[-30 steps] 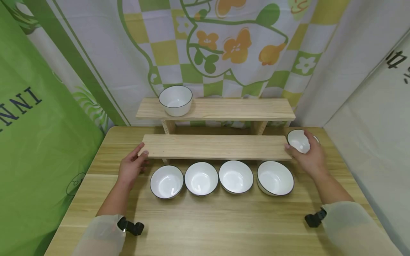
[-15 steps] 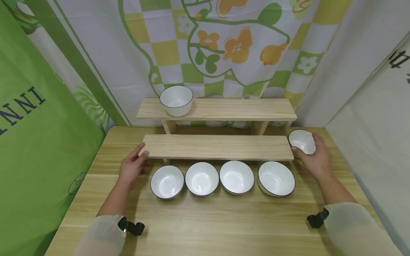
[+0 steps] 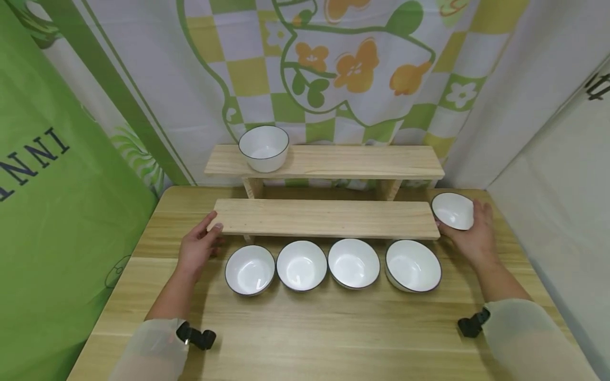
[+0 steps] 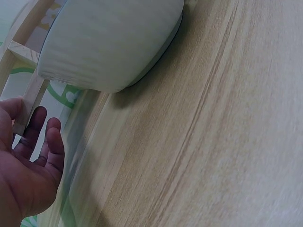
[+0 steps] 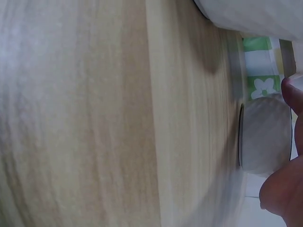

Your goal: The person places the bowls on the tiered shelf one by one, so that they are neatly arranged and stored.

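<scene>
At the left end of the lower wooden shelf (image 3: pixel 324 218), my left hand (image 3: pixel 195 251) pinches the board's edge between thumb and fingers; in the left wrist view the other fingers (image 4: pixel 56 142) curl loosely below it. On the right, my right hand (image 3: pixel 475 241) curves round a white bowl (image 3: pixel 450 210) with a dark rim, standing just past the shelf's right end. Its thumb reaches the near side by the shelf corner, while its fingers cover the bowl's right rim. The right wrist view has this bowl (image 5: pixel 266 137) behind the thumb (image 5: pixel 291 97).
A row of several white bowls (image 3: pixel 302 266) stands along the shelf's front, the rightmost bowl (image 3: pixel 413 266) near my right forearm. One more bowl (image 3: pixel 264 149) sits on the upper shelf (image 3: pixel 362 160) at left. A patterned curtain (image 3: pixel 324 79) hangs behind the wooden table (image 3: pixel 324 338).
My right hand has moved to the right, its thumb off the lower shelf's top and its fingers from over the bowl to its right rim. My left hand stays at the shelf end.
</scene>
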Action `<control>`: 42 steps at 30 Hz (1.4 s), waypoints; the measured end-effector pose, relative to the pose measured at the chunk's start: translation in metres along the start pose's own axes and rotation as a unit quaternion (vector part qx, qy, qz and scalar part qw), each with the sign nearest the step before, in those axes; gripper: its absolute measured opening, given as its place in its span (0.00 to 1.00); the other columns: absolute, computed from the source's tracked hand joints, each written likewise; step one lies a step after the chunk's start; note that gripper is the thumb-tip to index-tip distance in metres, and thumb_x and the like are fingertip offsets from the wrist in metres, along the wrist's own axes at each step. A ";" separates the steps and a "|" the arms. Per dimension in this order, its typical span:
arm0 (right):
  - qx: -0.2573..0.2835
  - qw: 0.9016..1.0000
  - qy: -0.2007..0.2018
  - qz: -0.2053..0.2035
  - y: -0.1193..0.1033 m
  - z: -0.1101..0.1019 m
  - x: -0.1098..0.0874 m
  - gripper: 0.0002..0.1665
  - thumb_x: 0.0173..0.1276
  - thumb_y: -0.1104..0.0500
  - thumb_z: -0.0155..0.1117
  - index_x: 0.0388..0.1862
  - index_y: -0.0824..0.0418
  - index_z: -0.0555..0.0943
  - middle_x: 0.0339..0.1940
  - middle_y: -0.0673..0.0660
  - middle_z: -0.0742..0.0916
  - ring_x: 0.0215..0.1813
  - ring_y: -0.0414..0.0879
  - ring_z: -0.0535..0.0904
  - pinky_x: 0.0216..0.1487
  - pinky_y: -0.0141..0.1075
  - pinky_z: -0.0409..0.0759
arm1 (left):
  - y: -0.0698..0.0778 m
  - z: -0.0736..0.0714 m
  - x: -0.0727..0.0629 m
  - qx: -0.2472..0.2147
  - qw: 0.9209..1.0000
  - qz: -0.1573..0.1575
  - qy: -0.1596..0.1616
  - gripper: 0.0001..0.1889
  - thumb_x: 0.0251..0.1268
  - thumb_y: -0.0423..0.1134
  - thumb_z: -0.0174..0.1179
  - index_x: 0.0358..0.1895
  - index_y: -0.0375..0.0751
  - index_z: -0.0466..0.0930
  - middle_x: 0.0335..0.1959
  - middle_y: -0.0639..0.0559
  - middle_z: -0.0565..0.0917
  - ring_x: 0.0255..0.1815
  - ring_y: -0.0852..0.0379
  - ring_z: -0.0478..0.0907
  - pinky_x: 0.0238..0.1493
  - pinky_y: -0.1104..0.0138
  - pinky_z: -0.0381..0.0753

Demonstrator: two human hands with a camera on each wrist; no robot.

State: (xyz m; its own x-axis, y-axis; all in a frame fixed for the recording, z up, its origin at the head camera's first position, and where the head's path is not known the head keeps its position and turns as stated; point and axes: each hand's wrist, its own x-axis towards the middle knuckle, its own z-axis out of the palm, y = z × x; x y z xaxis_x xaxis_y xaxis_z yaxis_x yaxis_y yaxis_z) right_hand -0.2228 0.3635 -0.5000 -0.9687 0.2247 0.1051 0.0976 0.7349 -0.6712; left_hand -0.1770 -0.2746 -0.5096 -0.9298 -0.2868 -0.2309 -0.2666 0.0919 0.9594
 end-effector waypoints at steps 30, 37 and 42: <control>0.059 0.994 -0.050 0.079 0.018 0.007 0.011 0.78 0.65 0.36 0.72 0.83 0.62 0.23 0.83 0.76 0.41 0.83 0.72 0.40 0.80 0.63 0.45 | -0.002 -0.001 0.002 -0.004 1.000 0.009 -0.005 0.35 0.69 0.58 0.68 0.77 0.62 0.70 0.50 0.57 0.83 0.42 0.58 0.86 0.40 0.66 0.86; 0.049 0.994 -0.041 0.085 0.015 0.007 0.010 0.78 0.65 0.34 0.72 0.84 0.62 0.25 0.83 0.75 0.43 0.83 0.71 0.41 0.81 0.62 0.47 | -0.002 -0.001 0.002 -0.008 1.000 0.009 -0.004 0.35 0.69 0.56 0.68 0.77 0.61 0.70 0.49 0.57 0.83 0.41 0.59 0.85 0.39 0.67 0.86; 0.040 0.994 -0.039 0.090 0.016 0.007 0.009 0.78 0.64 0.34 0.72 0.84 0.62 0.26 0.83 0.75 0.44 0.83 0.71 0.42 0.80 0.63 0.48 | -0.003 -0.001 0.002 -0.006 1.000 0.012 -0.006 0.35 0.69 0.56 0.68 0.77 0.61 0.70 0.48 0.57 0.83 0.41 0.58 0.86 0.37 0.67 0.86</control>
State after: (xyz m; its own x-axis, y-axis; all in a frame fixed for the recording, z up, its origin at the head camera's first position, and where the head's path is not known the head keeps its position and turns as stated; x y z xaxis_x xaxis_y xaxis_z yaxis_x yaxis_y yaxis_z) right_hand -0.2311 0.3731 -0.5148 -0.9521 0.2960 -0.0771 0.2559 0.6325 -0.7311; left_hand -0.1778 -0.2766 -0.5128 -0.9385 -0.2742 -0.2099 -0.2414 0.0861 0.9666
